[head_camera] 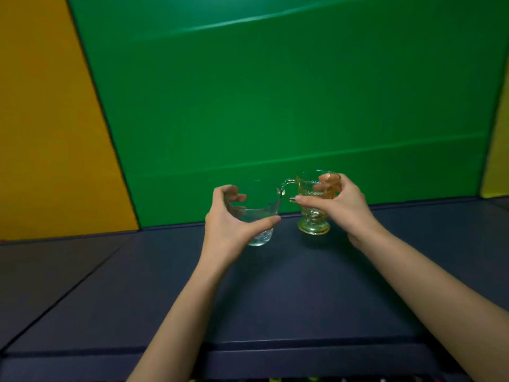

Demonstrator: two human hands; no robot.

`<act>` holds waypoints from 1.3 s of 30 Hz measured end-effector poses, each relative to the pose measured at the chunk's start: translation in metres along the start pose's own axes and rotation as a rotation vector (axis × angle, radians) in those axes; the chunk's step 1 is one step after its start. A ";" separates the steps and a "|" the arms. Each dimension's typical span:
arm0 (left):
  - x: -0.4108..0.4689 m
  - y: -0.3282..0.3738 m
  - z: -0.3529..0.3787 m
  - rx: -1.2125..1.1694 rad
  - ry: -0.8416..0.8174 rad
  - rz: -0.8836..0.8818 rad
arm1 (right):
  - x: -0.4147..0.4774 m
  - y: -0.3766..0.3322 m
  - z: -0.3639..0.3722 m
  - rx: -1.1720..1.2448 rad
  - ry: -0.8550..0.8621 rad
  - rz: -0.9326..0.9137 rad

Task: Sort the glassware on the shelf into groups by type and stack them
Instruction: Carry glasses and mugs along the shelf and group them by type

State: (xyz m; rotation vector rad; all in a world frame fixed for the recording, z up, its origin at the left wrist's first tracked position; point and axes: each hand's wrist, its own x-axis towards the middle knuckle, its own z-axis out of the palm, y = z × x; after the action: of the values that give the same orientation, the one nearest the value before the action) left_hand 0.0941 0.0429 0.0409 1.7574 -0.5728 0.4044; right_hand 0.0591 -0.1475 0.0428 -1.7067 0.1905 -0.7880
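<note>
Two types, upright, side by side: left grip [228, 230] clasps the clear cup [257, 198], right grip [340, 206] the amber mug [314, 226], handle [287, 190] facing it

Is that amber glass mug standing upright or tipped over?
Upright: the amber mug has its foot down and rim up, gripped by the right hand.

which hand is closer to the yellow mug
Right. The right hand grips the yellow mug around its body, with the thumb just below the handle. The left hand is off to the mug's left, holding a clear cup.
</note>
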 end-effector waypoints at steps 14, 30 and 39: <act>-0.086 0.128 0.225 -0.318 -0.394 0.135 | -0.109 -0.021 -0.290 -0.334 0.413 -0.091; -0.211 0.248 0.427 -0.386 -0.560 0.120 | -0.195 -0.009 -0.553 -0.420 0.563 0.052; -0.216 0.270 0.526 -0.339 -0.525 0.126 | -0.169 0.021 -0.637 -0.401 0.553 0.062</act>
State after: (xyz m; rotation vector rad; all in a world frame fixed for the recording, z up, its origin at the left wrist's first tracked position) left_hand -0.2509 -0.4816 0.0026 1.4966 -1.0628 -0.0802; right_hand -0.4393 -0.5780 0.0102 -1.8003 0.8222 -1.2240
